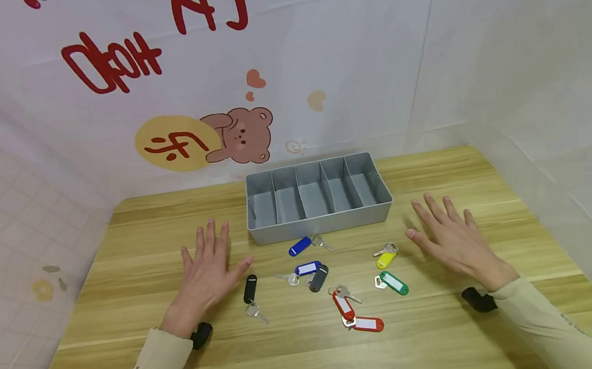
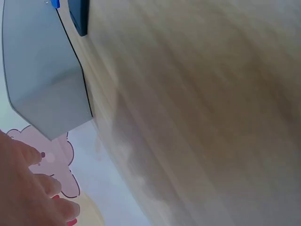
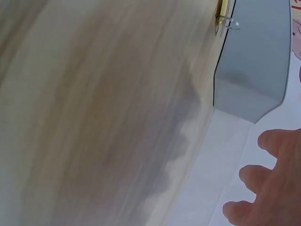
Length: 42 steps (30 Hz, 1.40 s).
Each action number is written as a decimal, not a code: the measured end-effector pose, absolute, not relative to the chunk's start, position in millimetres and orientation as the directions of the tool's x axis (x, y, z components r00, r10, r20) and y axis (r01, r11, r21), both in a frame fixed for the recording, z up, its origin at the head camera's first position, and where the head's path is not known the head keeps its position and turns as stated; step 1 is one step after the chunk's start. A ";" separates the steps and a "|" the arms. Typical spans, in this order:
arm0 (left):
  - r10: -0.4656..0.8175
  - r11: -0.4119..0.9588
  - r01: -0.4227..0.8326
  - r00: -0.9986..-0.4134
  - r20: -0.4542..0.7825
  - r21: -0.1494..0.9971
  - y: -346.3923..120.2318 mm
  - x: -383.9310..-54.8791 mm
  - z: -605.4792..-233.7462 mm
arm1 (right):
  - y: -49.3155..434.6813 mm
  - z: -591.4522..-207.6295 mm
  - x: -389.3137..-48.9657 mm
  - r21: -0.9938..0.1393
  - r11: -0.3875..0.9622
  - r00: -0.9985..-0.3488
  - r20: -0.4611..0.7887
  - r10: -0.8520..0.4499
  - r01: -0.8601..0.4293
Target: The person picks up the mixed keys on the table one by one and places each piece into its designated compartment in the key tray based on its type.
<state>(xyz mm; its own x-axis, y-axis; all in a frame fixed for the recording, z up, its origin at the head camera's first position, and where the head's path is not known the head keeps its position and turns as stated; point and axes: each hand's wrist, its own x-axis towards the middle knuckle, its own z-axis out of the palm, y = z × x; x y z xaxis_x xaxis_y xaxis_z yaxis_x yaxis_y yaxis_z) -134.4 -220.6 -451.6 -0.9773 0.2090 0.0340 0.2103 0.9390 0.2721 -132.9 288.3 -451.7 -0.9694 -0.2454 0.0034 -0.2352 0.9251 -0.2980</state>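
Note:
My left hand [image 1: 205,280] hovers over the left part of the table, fingers spread and holding nothing; a black key tag [image 1: 250,289] with a key [image 1: 256,312] lies just right of its thumb. Opposite it, my right hand [image 1: 456,245] is spread and bare, nearest to a yellow tag [image 1: 386,260] and a green tag [image 1: 394,282]. Between the hands lie a blue tag [image 1: 300,246], a white-labelled blue tag [image 1: 308,268], a dark grey tag [image 1: 319,278] and two red tags, one upper [image 1: 344,305] and one lower [image 1: 368,323], with keys among them.
Behind the keys stands a grey divided tray [image 1: 319,224], its several compartments bare inside. It shows at the upper left of the left wrist view. A printed white curtain [image 1: 359,67] hangs behind the wooden table [image 1: 295,367], with white sheets at both sides.

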 end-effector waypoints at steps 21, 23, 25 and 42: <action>0.246 0.916 0.255 -0.967 0.069 0.310 -189.0 -155.2 -435.7 | 278.4 -450.5 -121.7 -0.390 0.875 -0.957 0.062 -0.285 -0.286; 0.249 0.912 0.256 -0.966 0.063 0.319 -185.6 -157.8 -435.6 | 277.1 -452.5 -120.0 -0.431 0.855 -0.955 0.064 -0.288 -0.287; 0.250 0.911 0.254 -0.967 0.055 0.324 -182.1 -160.3 -435.6 | 275.8 -454.9 -118.4 -0.473 0.834 -0.955 0.067 -0.289 -0.285; 0.257 0.904 0.252 -0.966 0.032 0.346 -169.0 -174.4 -441.7 | 261.3 -466.6 -114.4 -0.620 0.765 -0.982 0.049 -0.181 -0.172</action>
